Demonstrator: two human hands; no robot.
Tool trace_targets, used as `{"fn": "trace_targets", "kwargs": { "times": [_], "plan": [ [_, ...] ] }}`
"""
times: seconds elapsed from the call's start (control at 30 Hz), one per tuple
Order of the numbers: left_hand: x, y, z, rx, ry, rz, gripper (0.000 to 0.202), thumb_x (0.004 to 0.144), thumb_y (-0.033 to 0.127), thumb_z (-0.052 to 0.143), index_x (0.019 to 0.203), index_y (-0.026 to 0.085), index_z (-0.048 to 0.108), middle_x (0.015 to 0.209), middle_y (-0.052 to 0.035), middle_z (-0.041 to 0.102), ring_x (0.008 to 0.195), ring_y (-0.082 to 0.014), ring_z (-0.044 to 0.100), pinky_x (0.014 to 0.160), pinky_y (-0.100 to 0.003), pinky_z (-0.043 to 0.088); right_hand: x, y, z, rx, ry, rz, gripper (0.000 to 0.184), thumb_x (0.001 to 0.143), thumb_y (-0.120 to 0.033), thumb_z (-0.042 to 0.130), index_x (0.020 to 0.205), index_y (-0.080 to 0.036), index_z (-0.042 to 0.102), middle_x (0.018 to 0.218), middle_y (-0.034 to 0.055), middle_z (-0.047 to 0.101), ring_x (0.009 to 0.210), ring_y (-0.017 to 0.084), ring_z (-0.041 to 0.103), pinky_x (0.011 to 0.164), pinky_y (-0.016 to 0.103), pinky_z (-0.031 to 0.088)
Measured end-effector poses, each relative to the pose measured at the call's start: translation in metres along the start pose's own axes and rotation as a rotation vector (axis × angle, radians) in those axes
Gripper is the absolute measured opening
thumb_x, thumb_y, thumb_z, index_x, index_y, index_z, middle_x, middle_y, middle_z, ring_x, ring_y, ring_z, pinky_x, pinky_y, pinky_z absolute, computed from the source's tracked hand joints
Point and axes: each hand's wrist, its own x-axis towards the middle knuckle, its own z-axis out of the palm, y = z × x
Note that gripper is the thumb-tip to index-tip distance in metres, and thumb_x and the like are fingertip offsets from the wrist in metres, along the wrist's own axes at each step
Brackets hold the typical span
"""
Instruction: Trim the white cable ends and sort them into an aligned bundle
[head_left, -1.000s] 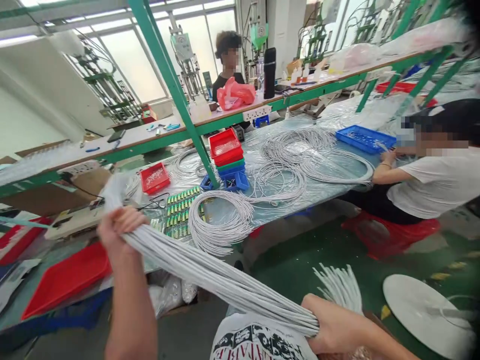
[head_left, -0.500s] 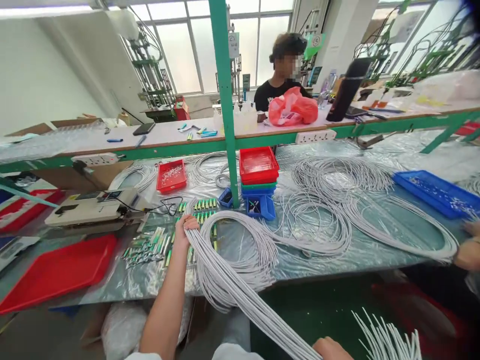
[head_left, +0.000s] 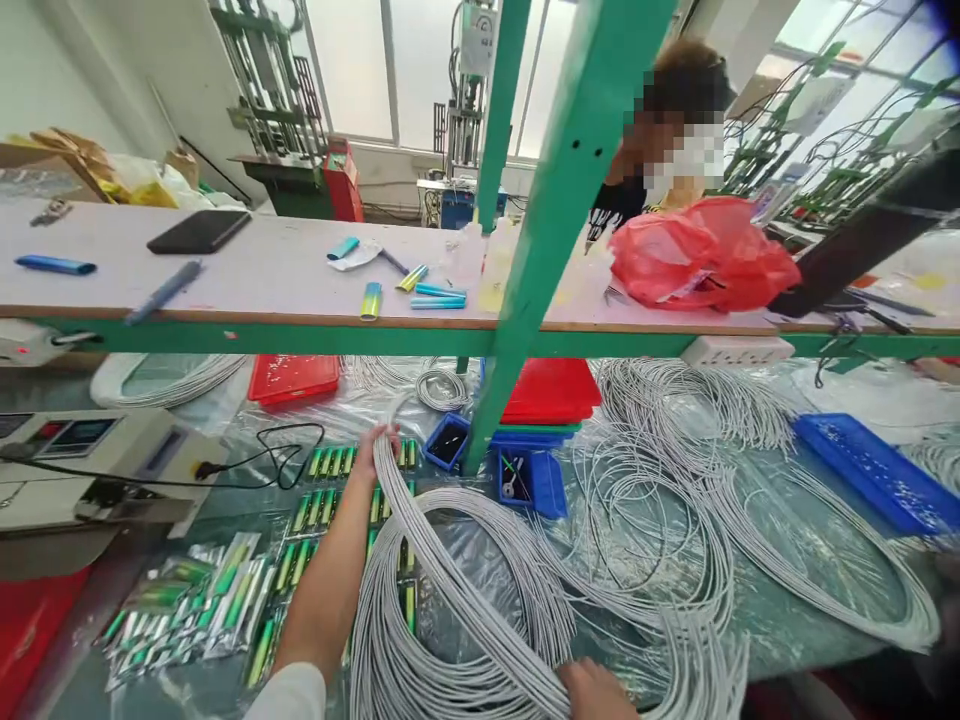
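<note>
My left hand (head_left: 375,452) reaches forward over the bench and grips the far bend of a thick bundle of white cables (head_left: 457,570), which arcs back toward me. My right hand (head_left: 596,688) sits at the bottom edge of the view, closed on the near part of the same bundle. Under my left forearm lie rows of small green packets (head_left: 330,500) on the plastic-covered bench (head_left: 757,590). More white cable coils (head_left: 660,500) lie to the right.
A green post (head_left: 540,230) rises just beyond my left hand. Small blue bins (head_left: 525,478) and stacked red trays (head_left: 551,392) stand at its foot. A grey machine (head_left: 82,460) sits left. The shelf (head_left: 270,270) above carries pens, a phone and a red bag (head_left: 701,255); a person works behind.
I have leaned in closer over the bench. Both hands have carried the cable bundle forward and down, laying it as a loop on the bench beside the green packets.
</note>
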Motion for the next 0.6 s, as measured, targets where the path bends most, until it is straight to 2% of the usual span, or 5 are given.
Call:
{"fn": "trace_targets", "kwargs": {
  "times": [0.13,0.3,0.47,0.53,0.6],
  "plan": [
    [0.014,-0.008,-0.028,0.129,0.155,-0.104,0.029,0.097,0.022,0.036,0.103,0.004,0.058,0.061,-0.0056,0.063,0.05,-0.0137,0.063,0.056,-0.025,0.057,0.016,-0.02,-0.003,-0.003,-0.087,0.01,0.031,0.072,-0.013,0.057,0.101,-0.012,0.068,0.105,0.0169,0.066,0.098,0.032,0.063,0.08,0.035,0.045],
    [-0.008,-0.013,-0.052,0.297,0.287,-0.097,0.029,0.093,0.027,0.048,0.103,0.004,0.062,0.077,-0.0142,0.07,0.065,-0.0217,0.069,0.063,-0.031,0.058,0.009,-0.032,-0.004,0.003,-0.093,-0.006,0.03,0.071,-0.017,0.061,0.099,-0.009,0.068,0.105,0.019,0.066,0.098,0.032,0.062,0.082,0.035,0.045],
    [-0.068,-0.024,-0.061,0.44,0.474,0.081,0.021,0.082,0.021,0.066,0.101,0.011,0.065,0.099,-0.0151,0.069,0.095,-0.0263,0.066,0.076,-0.03,0.053,0.006,-0.038,-0.003,0.005,-0.049,-0.071,0.023,0.07,-0.018,0.057,0.089,-0.01,0.065,0.096,0.0179,0.067,0.093,0.03,0.062,0.077,0.033,0.043],
    [-0.104,-0.047,-0.065,0.468,0.569,0.198,0.028,0.08,0.022,0.069,0.107,0.018,0.063,0.115,-0.012,0.064,0.113,-0.0247,0.058,0.085,-0.026,0.049,0.008,-0.038,-0.003,-0.01,-0.043,-0.09,0.019,0.07,-0.019,0.056,0.084,-0.011,0.065,0.091,0.0169,0.067,0.088,0.029,0.063,0.073,0.032,0.042],
    [-0.144,-0.084,-0.066,0.474,0.646,0.286,0.035,0.084,0.024,0.066,0.117,0.026,0.057,0.128,-0.006,0.058,0.122,-0.0197,0.051,0.092,-0.023,0.044,0.012,-0.036,-0.001,-0.019,-0.04,-0.109,0.017,0.069,-0.02,0.056,0.081,-0.011,0.064,0.088,0.0166,0.067,0.086,0.029,0.063,0.069,0.031,0.04]
  ]
}}
